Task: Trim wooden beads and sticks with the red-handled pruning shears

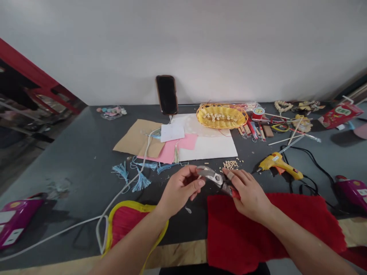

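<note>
- closest to me, the left hand (180, 190) is half closed, thumb and curled fingers pinching the steel end of a pair of red-handled shears (213, 176); the right hand (248, 194) curls round the red grip, fingers laid over it
- the shears sit between both hands, tilted across the body, just above the cloth; i cannot tell whether the blades are parted
- under the right hand lies a red cloth (272, 229); below the left forearm lies a pleated red piece with yellow binding (129, 223)
- just beyond the hands sits a small heap of wooden beads (230, 164); to its left lie blue tassels (140, 182) and a white cord (120, 194); to its right lies a yellow hot glue gun (279, 165) with a black cable
- further on, pink paper (169, 151) and kraft paper (134, 137) overlap a white board (206, 147); a yellow wicker basket (200, 114) holds more beads
- at the far edge, a phone (166, 94) leans against the wall (183, 46); magenta cases (17, 221) sit on the dark grey table (71, 160) to the left and right
</note>
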Demonstrator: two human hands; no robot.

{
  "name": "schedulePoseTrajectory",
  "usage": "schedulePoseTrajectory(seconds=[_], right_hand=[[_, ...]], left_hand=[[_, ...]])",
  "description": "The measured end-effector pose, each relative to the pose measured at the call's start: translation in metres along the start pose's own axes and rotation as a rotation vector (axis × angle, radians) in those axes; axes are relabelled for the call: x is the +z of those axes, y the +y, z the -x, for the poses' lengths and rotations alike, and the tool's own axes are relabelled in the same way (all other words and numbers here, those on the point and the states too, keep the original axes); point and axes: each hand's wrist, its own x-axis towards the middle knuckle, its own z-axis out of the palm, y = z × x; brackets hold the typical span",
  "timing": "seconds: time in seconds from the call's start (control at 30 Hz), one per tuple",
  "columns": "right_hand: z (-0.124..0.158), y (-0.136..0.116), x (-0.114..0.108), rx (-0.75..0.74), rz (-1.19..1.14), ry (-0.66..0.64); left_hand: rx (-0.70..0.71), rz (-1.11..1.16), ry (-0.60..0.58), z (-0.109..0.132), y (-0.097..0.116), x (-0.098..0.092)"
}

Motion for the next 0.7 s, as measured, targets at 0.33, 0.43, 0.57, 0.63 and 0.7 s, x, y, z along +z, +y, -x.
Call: schedulePoseTrajectory(seconds=[0.33,0.43,0.57,0.63,0.7], right_hand=[[-0.001,-0.002,-0.009,-0.027,-0.081,-0.137],[-0.001,-0.002,-0.012,-0.054,-0.092,-0.146],[0.000,-0.003,-0.013,-0.073,-0.099,-0.153],[0.000,-0.003,-0.012,-0.077,-0.100,-0.155],[0.000,-0.003,-0.011,-0.082,-0.095,-0.155]], left_hand=[[-0.247,0.377,-0.161,-0.002,0.000,-0.001],[-0.265,0.408,-0.216,-0.003,-0.001,-0.005],[-0.269,0.438,-0.283,-0.003,-0.002,-0.009],[-0.269,0.459,-0.319,-0.003,-0.002,-0.011],[-0.275,0.480,-0.348,-0.003,-0.002,-0.013]])
